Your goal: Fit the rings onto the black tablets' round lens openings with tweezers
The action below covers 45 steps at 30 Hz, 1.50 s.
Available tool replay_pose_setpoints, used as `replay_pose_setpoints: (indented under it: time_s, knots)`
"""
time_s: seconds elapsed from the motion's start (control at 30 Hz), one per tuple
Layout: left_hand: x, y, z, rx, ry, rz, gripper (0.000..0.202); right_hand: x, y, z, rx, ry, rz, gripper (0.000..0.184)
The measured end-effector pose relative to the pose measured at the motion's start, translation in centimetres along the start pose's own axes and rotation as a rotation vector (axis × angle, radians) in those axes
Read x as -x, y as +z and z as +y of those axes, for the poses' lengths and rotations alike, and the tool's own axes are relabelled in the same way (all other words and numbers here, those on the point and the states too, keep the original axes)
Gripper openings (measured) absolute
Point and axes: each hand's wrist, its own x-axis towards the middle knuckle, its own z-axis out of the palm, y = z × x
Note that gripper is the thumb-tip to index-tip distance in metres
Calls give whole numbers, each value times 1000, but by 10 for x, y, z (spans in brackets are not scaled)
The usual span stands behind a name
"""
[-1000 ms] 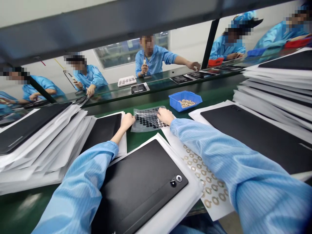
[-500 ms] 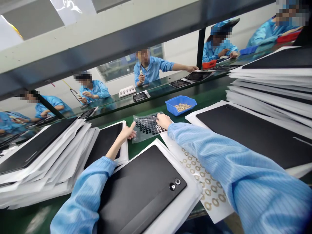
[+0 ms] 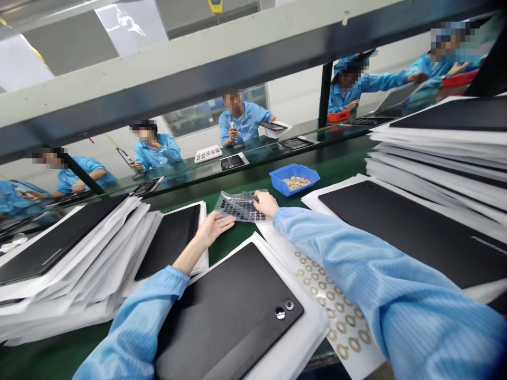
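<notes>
Head view: the open left hand (image 3: 214,230) lies released just beside a clear plastic sheet of black rings (image 3: 240,207) on the green bench surface (image 3: 233,245), while the curled right hand (image 3: 265,203) presses its edge. Slick film under a light hold could slip and crease, disturbing the rings

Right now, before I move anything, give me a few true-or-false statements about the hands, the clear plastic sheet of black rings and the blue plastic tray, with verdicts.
The right hand rests on the clear plastic sheet of black rings. True.
The left hand grips that sheet. False: it is open, beside the sheet.
The blue plastic tray holds small tan rings. True.
The matte black panel on white paper has three round fittings. False: it has two.
</notes>
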Motion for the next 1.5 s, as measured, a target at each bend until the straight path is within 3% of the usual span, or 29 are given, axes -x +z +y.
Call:
replay_pose_setpoints:
  time_s: [0.17, 0.33, 0.47, 0.63, 1.17, 1.5]
  knots:
    - [-5, 3, -12, 44, -33, -41, 28, 10, 6, -9, -3, -55, -1, 33]
    - [-7, -1, -16, 26, -40, -62, 27, 7, -3, -13, -43, -97, 35, 32]
    - [-7, -4, -17, 26, -37, -63, 26, 7, -9, -34, -118, -268, 11, 29]
    - [-9, -1, -18, 65, -39, -56, 27, 17, 2, -55, -185, -392, -52, 26]
    - [-9, 1, -18, 128, -33, -27, 29, 20, 14, -48, -202, -426, -105, 25]
    - [-11, 0, -22, 108, -27, -16, 29, 26, 12, -56, -194, -351, -163, 28]
